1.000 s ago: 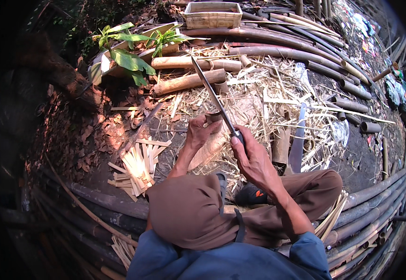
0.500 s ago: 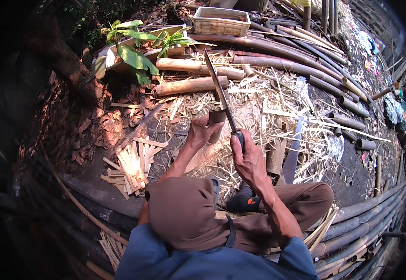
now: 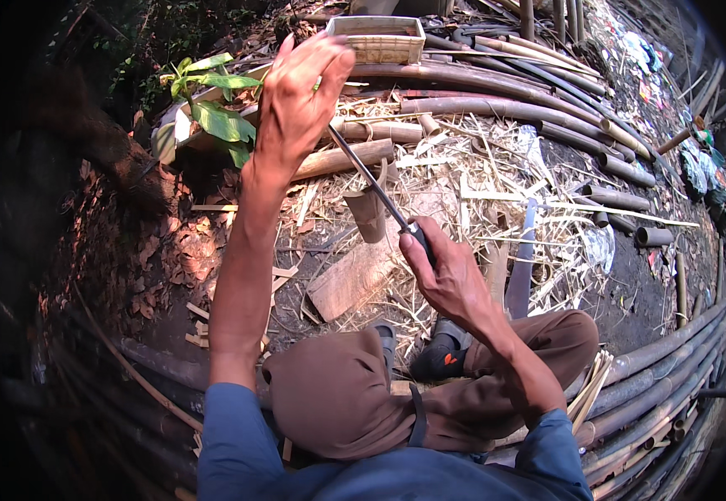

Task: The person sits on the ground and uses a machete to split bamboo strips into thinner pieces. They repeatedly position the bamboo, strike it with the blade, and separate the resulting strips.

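My right hand (image 3: 446, 271) grips the dark handle of a long knife (image 3: 371, 184), whose narrow blade slants up and to the left. My left hand (image 3: 296, 100) is raised high in front of the blade's far end, which it hides; its fingers are loosely curved, and whether they touch the blade is unclear. Below the blade a short bamboo tube (image 3: 367, 213) stands on the ground beside a flat wooden board (image 3: 350, 280). I sit with brown-trousered knees bent.
A second flat blade (image 3: 520, 267) lies in the straw and bamboo shavings to the right. Long bamboo poles (image 3: 505, 108) lie across the back and curve along the lower right. A pale crate (image 3: 377, 37) and a green leafy plant (image 3: 213, 108) stand further off.
My left hand has lifted off the ground by the board to high above, near the blade's tip. The right hand has kept its hold on the knife, the blade still slanting up-left.
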Demonstrator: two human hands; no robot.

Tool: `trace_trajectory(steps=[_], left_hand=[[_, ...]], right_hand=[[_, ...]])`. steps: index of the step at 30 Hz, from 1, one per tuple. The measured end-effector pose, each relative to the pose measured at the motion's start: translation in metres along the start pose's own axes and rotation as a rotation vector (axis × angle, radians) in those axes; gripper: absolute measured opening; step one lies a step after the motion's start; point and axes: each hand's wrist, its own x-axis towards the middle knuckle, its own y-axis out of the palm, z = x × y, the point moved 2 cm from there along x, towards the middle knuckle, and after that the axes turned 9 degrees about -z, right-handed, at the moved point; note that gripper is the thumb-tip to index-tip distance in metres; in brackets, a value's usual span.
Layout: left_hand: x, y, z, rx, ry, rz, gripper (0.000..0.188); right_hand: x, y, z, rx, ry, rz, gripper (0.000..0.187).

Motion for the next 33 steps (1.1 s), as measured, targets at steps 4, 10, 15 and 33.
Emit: trace_trajectory(steps=[4, 10, 15, 33], left_hand=[[0.007, 0.015, -0.006, -0.032, -0.592, 0.628, 0.048], [-0.118, 0.097, 0.019, -0.017, -0.579, 0.954, 0.038], [-0.03, 0.075, 0.013, -0.048, -0.22, 0.599, 0.032], [-0.187, 0.095, -0.088, -0.466, -1.126, -0.07, 0.048]], right_hand=[[0.012, -0.038, 0.048, -0.031, 0.069, 0.139, 0.027], [0.026, 0.042, -0.072, 0.101, 0.135, 0.003, 0.027], [0.022, -0.025, -0.005, 0.124, 0.112, 0.03, 0.032], [0.011, 0.077, -0.168, 0.139, 0.331, 0.093, 0.033]])
